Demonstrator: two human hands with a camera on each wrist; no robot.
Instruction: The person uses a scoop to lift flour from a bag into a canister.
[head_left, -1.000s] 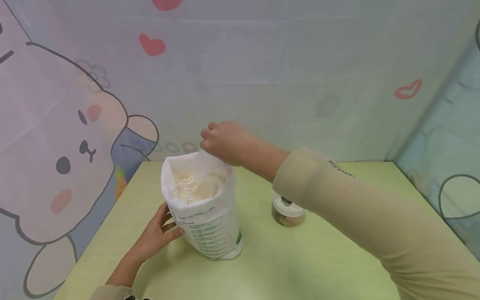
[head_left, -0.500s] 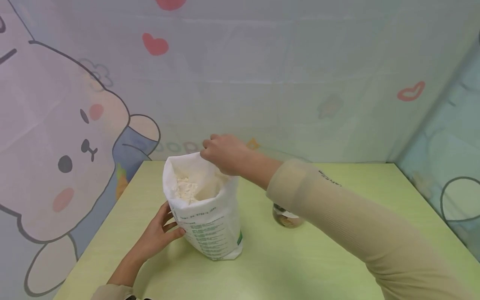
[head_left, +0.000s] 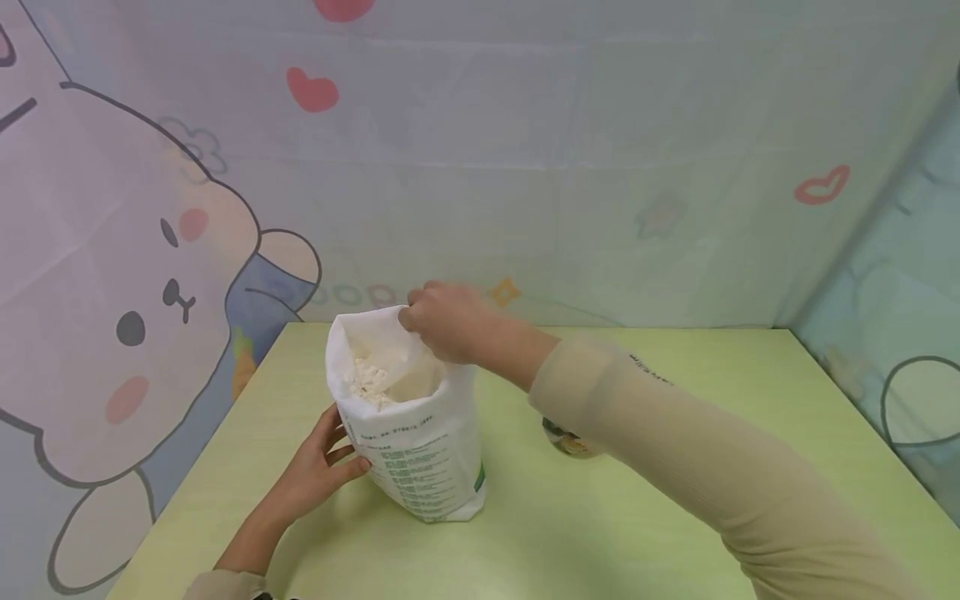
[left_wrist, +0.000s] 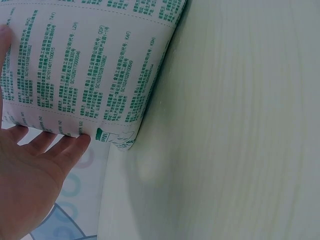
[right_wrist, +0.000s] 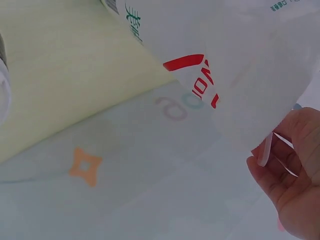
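A white paper bag of flour [head_left: 420, 467], printed in green, stands with its top open on the table. My left hand [head_left: 318, 467] holds its lower left side, thumb on the printed front and fingers round the edge. In the left wrist view the fingers [left_wrist: 60, 147] lie along the bag's side. My right hand [head_left: 453, 321] is at the far right of the bag's rim, gripping the handle [right_wrist: 266, 150] of a pale plastic scoop. The scoop's bowl [head_left: 414, 383] is down in the pale flour [head_left: 367, 379], partly buried.
A small round jar [head_left: 567, 440] stands right of the bag, mostly hidden under the right sleeve [head_left: 645, 425]. The pale green table [head_left: 600, 533] ends at the back against a printed cloth [head_left: 600, 167] with hearts and a cartoon bear.
My right hand has come down towards the bag, and the scoop has sunk lower into the flour. The right sleeve now covers more of the jar. My left hand stays in place.
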